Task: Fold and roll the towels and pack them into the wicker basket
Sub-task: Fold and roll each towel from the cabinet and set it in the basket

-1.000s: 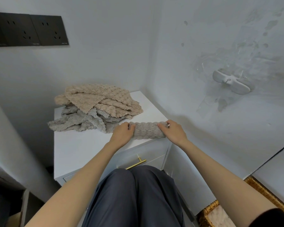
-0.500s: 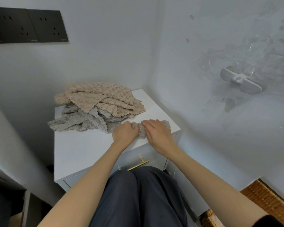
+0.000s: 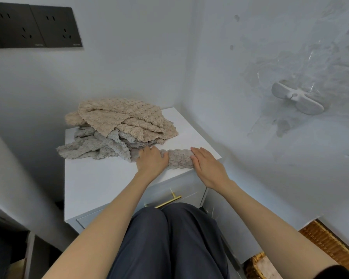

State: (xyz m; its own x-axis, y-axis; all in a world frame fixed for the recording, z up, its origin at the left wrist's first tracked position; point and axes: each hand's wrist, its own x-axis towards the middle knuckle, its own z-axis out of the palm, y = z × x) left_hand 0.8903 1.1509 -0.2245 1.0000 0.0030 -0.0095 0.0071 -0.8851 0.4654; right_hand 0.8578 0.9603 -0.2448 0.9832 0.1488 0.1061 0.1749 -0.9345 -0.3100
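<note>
We see the rolled grey towel (image 3: 179, 161) lying along the front right edge of the white bench (image 3: 101, 178). Of the hands, the left hand (image 3: 152, 162) curls over its left end and the right hand (image 3: 208, 168) presses its right end with straight fingers. The wicker basket (image 3: 330, 244) sits on the floor, lower right.
</note>
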